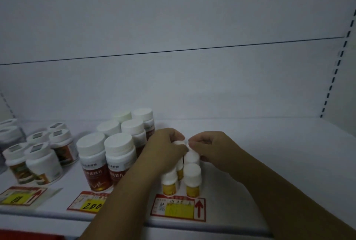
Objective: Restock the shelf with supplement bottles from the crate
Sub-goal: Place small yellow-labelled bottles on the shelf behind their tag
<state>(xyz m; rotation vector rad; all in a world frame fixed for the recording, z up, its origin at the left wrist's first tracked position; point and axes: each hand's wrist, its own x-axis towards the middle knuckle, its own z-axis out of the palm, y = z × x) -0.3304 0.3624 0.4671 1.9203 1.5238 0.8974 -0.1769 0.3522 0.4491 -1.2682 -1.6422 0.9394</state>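
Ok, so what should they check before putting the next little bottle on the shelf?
1. Left hand holds a little bottle: ok, fingers curl round its white cap.
2. Right hand holds something: cannot tell, its curled fingers hide it.
3. Front yellow bottles upright: ok.
4. Rows line up behind the price tag: ok.
5. Bare shelf to the right for more: ok.
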